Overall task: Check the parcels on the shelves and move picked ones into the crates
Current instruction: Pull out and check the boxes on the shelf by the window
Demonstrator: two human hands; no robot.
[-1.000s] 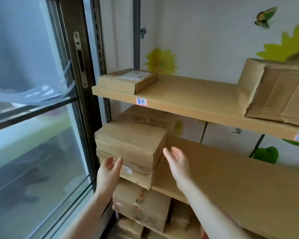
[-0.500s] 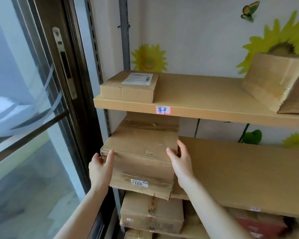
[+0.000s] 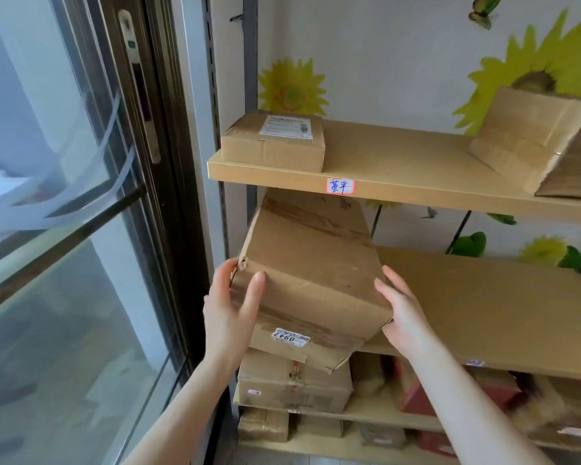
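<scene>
**Item: shelf bay beside a glazed door, parcel in hand**

- Parcel (image 3: 309, 263): worn brown carton with taped seams, at the left end of the middle shelf (image 3: 483, 313). It sits skewed and tilted. Its far end is tucked beneath the upper shelf (image 3: 399, 162), and its near end juts out past the shelf front. A white sticker (image 3: 289, 335) printed 0947 is on the near face.
- Left grip (image 3: 228, 317): clasping the parcel's near left corner, thumb laid across the top face and fingers wrapped round the left side.
- Right grip (image 3: 403, 313): holding the parcel's near right corner, digits laid along the right edge and palm against the side.
- Upper shelf, left: small flat carton (image 3: 275, 146) with a printed address label on top. A red-bordered handwritten tag (image 3: 340, 186) is on the shelf edge just right of it.
- Upper shelf, right: large creased carton (image 3: 524, 135), leaning.
- Lower shelves: another taped carton (image 3: 292, 380) directly beneath the parcel, red packages (image 3: 413, 394) to its right, and smaller boxes below.
- Far wall: sunflower decals (image 3: 291, 88).
- Left: dark-framed glass door (image 3: 81, 229).
</scene>
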